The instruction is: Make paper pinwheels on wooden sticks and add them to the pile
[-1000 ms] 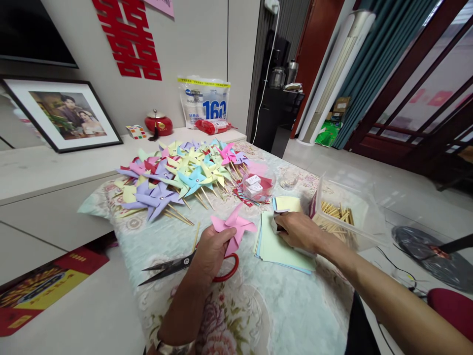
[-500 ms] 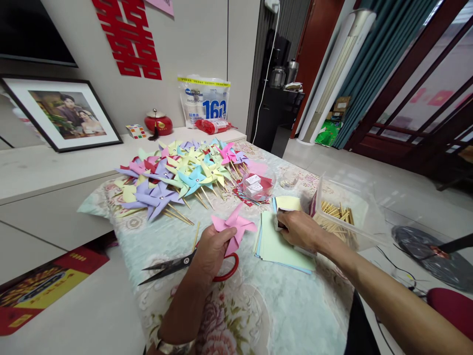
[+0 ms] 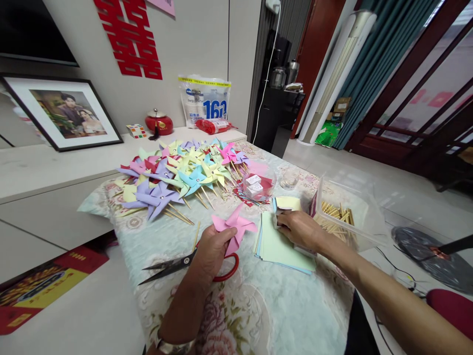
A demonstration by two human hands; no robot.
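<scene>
My left hand (image 3: 211, 250) pinches a pink paper pinwheel (image 3: 236, 228) between thumb and fingers, just above the table. Beneath that forearm lie open scissors (image 3: 173, 266) with red handles, and a wooden stick (image 3: 195, 235) rests beside the hand. My right hand (image 3: 301, 228) is bent with its fingertips inside a small open box (image 3: 278, 209), so whatever they hold is hidden. The box stands on a stack of pastel paper sheets (image 3: 283, 251), green on top. Yellow paper (image 3: 288, 203) shows behind it.
Finished pinwheels (image 3: 192, 172) on sticks are heaped at the back left. A round clear container (image 3: 258, 185) with red paper and white labels sits mid-table, near a small clear dish (image 3: 288, 180). At right, a clear plastic bin (image 3: 364, 217) holds wooden sticks (image 3: 338, 214).
My right fingers have shifted slightly within the small box, and more of its opening shows. My left hand and the pink pinwheel stay in place.
</scene>
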